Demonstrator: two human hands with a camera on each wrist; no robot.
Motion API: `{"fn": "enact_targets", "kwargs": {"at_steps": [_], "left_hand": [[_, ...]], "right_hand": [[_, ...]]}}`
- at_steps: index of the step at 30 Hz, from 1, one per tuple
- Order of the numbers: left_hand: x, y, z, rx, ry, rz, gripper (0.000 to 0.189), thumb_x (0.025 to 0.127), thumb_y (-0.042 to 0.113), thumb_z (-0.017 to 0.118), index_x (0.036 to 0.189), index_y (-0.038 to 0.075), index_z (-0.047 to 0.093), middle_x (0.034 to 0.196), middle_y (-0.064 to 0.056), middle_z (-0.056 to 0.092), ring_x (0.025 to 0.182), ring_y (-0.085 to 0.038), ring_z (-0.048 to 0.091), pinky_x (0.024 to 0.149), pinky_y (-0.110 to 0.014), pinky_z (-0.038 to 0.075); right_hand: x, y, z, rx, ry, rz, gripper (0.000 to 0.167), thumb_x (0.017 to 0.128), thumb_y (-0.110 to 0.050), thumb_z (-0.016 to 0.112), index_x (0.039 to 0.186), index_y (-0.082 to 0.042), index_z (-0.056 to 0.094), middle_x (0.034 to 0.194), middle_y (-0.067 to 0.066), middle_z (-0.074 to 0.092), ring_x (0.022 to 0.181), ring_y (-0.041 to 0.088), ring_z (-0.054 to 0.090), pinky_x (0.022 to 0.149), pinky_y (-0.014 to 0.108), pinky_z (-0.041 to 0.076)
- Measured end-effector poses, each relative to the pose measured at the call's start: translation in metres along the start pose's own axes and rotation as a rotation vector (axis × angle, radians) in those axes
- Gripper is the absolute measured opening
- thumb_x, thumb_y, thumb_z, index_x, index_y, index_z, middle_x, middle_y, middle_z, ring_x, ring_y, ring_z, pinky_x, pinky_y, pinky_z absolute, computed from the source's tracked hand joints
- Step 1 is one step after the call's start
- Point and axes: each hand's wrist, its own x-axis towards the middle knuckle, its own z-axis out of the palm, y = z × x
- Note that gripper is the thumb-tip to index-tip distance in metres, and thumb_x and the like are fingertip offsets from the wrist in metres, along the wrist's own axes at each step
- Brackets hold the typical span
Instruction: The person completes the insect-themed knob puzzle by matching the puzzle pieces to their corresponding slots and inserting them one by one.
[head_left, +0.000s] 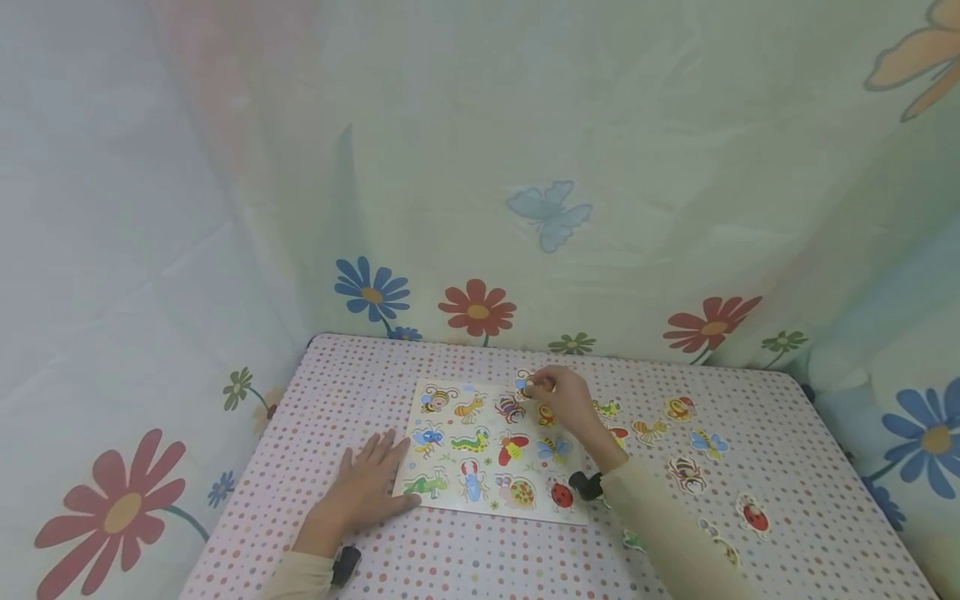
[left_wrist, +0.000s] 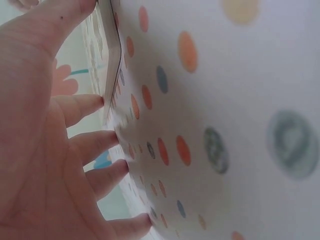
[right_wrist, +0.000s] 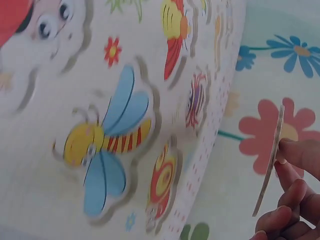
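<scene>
A flat puzzle board (head_left: 491,421) printed with rows of cartoon insects lies on the table. My left hand (head_left: 367,482) rests at its left edge, fingers spread on the tabletop; in the left wrist view the thumb and index finger (left_wrist: 82,107) touch the board's side. Above the board's far edge, my right hand (head_left: 564,398) pinches a thin bee-shaped piece (head_left: 522,383) between thumb and fingers. The right wrist view shows that piece (right_wrist: 270,165) edge-on, raised off the board. Below it on the board are a purple-striped beetle picture (head_left: 511,408) and a blue-winged bee picture (right_wrist: 107,142).
Right of the board lie loose insect pieces: an ant (head_left: 649,429), a butterfly (head_left: 680,407), a blue-winged bee (head_left: 708,443), a striped beetle (head_left: 686,474), a ladybird (head_left: 753,517) and others. The right forearm partly covers some. A flowered curtain (head_left: 450,167) hangs behind the dotted table (head_left: 345,367).
</scene>
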Motion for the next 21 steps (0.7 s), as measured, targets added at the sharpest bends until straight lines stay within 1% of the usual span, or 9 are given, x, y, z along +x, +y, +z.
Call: {"fn": "enact_targets", "kwargs": {"at_steps": [1, 3, 9, 12, 14, 16, 19, 21], "left_hand": [[0.0, 0.0, 0.0, 0.001, -0.002, -0.002, 0.096, 0.082, 0.069, 0.066, 0.157, 0.018, 0.035, 0.164, -0.013, 0.022, 0.149, -0.038, 0.017, 0.114, -0.069, 0.009], [0.001, 0.0, 0.001, 0.004, -0.004, -0.007, 0.096, 0.082, 0.069, 0.066, 0.157, 0.019, 0.035, 0.164, -0.012, 0.021, 0.149, -0.038, 0.017, 0.115, -0.069, 0.008], [0.001, -0.002, 0.002, 0.004, -0.01, -0.014, 0.096, 0.082, 0.07, 0.065, 0.158, 0.019, 0.034, 0.165, -0.011, 0.02, 0.15, -0.036, 0.016, 0.115, -0.068, 0.008], [0.001, -0.002, 0.002, 0.007, -0.007, -0.009, 0.096, 0.082, 0.069, 0.066, 0.157, 0.019, 0.035, 0.165, -0.011, 0.02, 0.15, -0.037, 0.016, 0.115, -0.069, 0.008], [0.001, -0.002, 0.003, 0.014, -0.007, -0.005, 0.096, 0.082, 0.069, 0.065, 0.157, 0.018, 0.035, 0.165, -0.012, 0.02, 0.15, -0.037, 0.016, 0.114, -0.069, 0.008], [0.001, -0.002, 0.002, 0.016, -0.006, -0.001, 0.095, 0.082, 0.069, 0.066, 0.157, 0.018, 0.035, 0.165, -0.012, 0.02, 0.15, -0.037, 0.016, 0.114, -0.07, 0.009], [0.001, -0.002, 0.001, 0.01, -0.006, 0.004, 0.095, 0.082, 0.069, 0.065, 0.157, 0.018, 0.035, 0.164, -0.012, 0.02, 0.149, -0.038, 0.017, 0.114, -0.07, 0.009], [0.001, -0.002, 0.001, 0.007, -0.007, 0.007, 0.095, 0.083, 0.069, 0.065, 0.157, 0.018, 0.035, 0.165, -0.013, 0.02, 0.149, -0.038, 0.017, 0.114, -0.07, 0.009]], "right_hand": [[0.0, -0.002, 0.003, 0.006, -0.008, -0.02, 0.016, 0.09, -0.018, 0.076, 0.097, -0.004, 0.073, 0.074, 0.003, 0.053, 0.061, 0.017, 0.044, 0.05, 0.03, 0.037], [0.001, -0.007, 0.01, 0.02, -0.019, -0.041, 0.015, 0.089, -0.017, 0.076, 0.096, -0.004, 0.074, 0.074, 0.003, 0.053, 0.059, 0.017, 0.043, 0.049, 0.029, 0.036], [0.006, -0.02, 0.035, 0.032, -0.042, -0.065, 0.012, 0.089, -0.016, 0.077, 0.094, -0.007, 0.073, 0.073, 0.002, 0.052, 0.059, 0.015, 0.042, 0.051, 0.029, 0.036], [0.009, -0.025, 0.049, 0.07, -0.054, -0.086, 0.011, 0.089, -0.014, 0.077, 0.095, -0.006, 0.073, 0.07, 0.001, 0.052, 0.053, 0.014, 0.044, 0.046, 0.027, 0.036], [0.012, -0.03, 0.058, 0.088, -0.057, -0.091, 0.011, 0.088, -0.014, 0.077, 0.094, -0.005, 0.073, 0.068, 0.001, 0.052, 0.052, 0.014, 0.044, 0.047, 0.028, 0.036], [0.015, -0.034, 0.067, 0.096, -0.059, -0.089, 0.011, 0.089, -0.014, 0.077, 0.094, -0.005, 0.073, 0.067, 0.0, 0.051, 0.054, 0.014, 0.045, 0.049, 0.028, 0.037], [0.019, -0.041, 0.079, 0.095, -0.062, -0.082, 0.012, 0.088, -0.014, 0.076, 0.094, -0.004, 0.073, 0.067, 0.0, 0.051, 0.06, 0.015, 0.043, 0.054, 0.03, 0.037], [0.021, -0.043, 0.087, 0.103, -0.069, -0.086, 0.011, 0.089, -0.014, 0.076, 0.094, -0.005, 0.072, 0.066, 0.0, 0.051, 0.059, 0.015, 0.043, 0.054, 0.029, 0.037]]}}
